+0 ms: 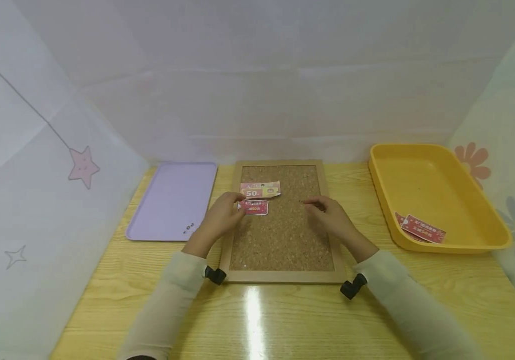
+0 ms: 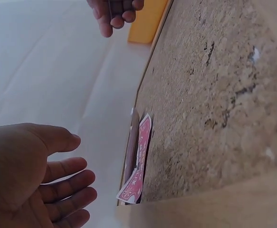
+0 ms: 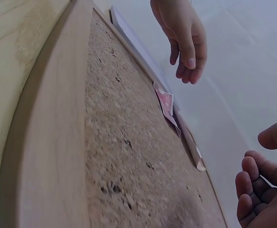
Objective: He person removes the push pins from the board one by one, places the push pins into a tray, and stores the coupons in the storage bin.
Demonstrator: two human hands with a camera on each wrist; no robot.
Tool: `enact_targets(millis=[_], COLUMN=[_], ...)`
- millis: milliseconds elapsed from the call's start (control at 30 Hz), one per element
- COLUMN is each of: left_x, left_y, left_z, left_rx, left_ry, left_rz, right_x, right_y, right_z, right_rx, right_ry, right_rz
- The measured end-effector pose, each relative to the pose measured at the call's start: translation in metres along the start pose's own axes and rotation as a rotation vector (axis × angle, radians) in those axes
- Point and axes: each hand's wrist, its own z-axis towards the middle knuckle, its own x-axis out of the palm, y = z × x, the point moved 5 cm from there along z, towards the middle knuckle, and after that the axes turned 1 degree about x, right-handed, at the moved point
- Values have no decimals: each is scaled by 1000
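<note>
A wood-framed cork board (image 1: 282,240) lies on the table. Near its upper left are two coupons: a pink and yellow one (image 1: 261,191) with "50" and raised edges, and just below it a smaller red one (image 1: 255,208). My left hand (image 1: 222,216) hovers by the coupons' left ends, its fingers apart in the left wrist view, holding nothing; it hides part of the red coupon in the head view. Over the board's right side is my right hand (image 1: 333,220), fingers loosely bent and thumb apart (image 3: 266,183). Nothing shows between them.
A lilac tray (image 1: 171,200) with several small metallic pieces (image 1: 188,228) lies left of the board. To the right stands a yellow bin (image 1: 428,185) with high walls and several red coupons (image 1: 424,229) at its near left. A white curtain (image 1: 257,100) hangs behind.
</note>
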Motion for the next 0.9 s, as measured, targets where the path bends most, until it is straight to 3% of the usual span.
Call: enact_targets(millis=[233, 600, 900], left_x=[9, 23, 29], left_y=[-5, -4, -2], left_z=[10, 18, 24], left_rx=[-12, -85, -103], left_ry=[18, 90, 77], left_rz=[-4, 1, 22], right_x=[16, 45, 63], right_y=[3, -1, 0], right_z=[14, 35, 52], right_rx=[-16, 76, 89], right_ry=[-3, 25, 23], right_rz=[-32, -4, -22])
